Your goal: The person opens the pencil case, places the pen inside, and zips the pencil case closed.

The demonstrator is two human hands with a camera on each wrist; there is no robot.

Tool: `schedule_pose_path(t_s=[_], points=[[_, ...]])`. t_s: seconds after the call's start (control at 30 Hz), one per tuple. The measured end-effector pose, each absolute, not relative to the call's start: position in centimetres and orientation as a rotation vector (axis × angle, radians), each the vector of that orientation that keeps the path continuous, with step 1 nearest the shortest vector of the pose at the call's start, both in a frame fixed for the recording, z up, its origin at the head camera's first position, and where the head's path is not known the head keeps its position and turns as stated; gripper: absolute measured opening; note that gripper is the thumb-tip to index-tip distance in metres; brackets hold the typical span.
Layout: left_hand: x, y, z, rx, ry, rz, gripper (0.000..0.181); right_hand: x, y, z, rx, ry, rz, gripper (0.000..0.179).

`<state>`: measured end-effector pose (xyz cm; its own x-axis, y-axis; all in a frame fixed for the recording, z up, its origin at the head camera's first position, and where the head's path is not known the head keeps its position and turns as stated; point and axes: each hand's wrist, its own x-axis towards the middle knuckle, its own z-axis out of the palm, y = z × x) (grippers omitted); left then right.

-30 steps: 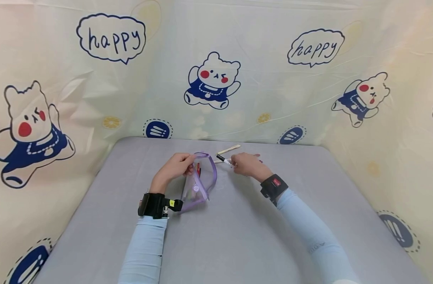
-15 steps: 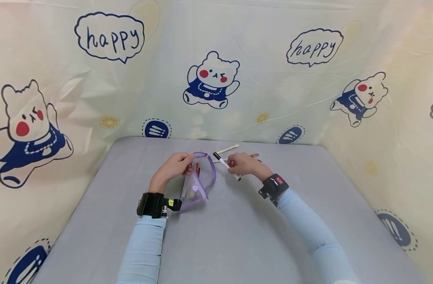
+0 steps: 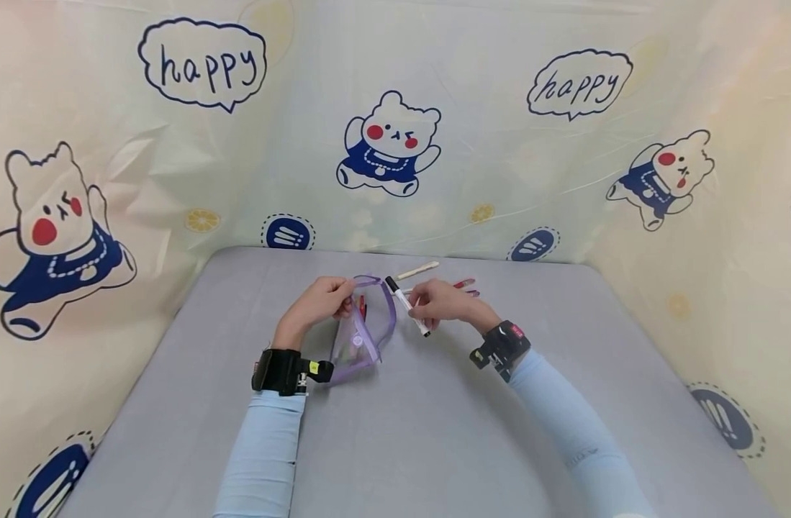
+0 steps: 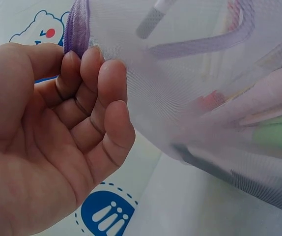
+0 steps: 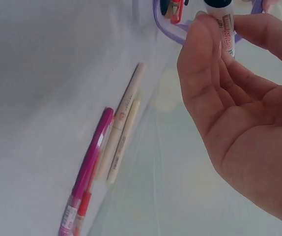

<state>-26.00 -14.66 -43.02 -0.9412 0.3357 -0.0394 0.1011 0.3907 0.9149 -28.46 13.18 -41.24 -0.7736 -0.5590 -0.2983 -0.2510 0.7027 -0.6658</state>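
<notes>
A person's left hand [image 3: 319,302] pinches the upper edge of a purple-trimmed mesh zip pouch [image 3: 358,337], which hangs at its four o'clock in the head view, while the right hand [image 3: 443,301] holds a white marker [image 3: 401,296] with a black cap between thumb and fingers. The marker tilts toward eleven o'clock, its capped end near the pouch's rim; whether they touch cannot be told. Pink and green barrels [image 4: 276,132] show through the mesh. On the grey tabletop [image 3: 401,446], two cream pens [image 5: 123,142] lie side by side at the right hand's eleven o'clock, with a magenta pen [image 5: 93,155] and a red pen [image 5: 83,202] at its two o'clock.
</notes>
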Motion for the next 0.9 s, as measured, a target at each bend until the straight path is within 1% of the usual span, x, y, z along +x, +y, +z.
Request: schedule_pose_path(t_s=[0.47,0.9], points=[[-25.9,-14.3,-43.0,0.372,2.433,1.571,0.037,-27.6,12.2,-41.9,-0.650,2.329,-0.953,0.018],[-26.0,-14.3,-43.2,0.375,2.444,1.573,0.038,-27.4,10.1,-43.3,-0.550,2.244,-1.146,0.016]])
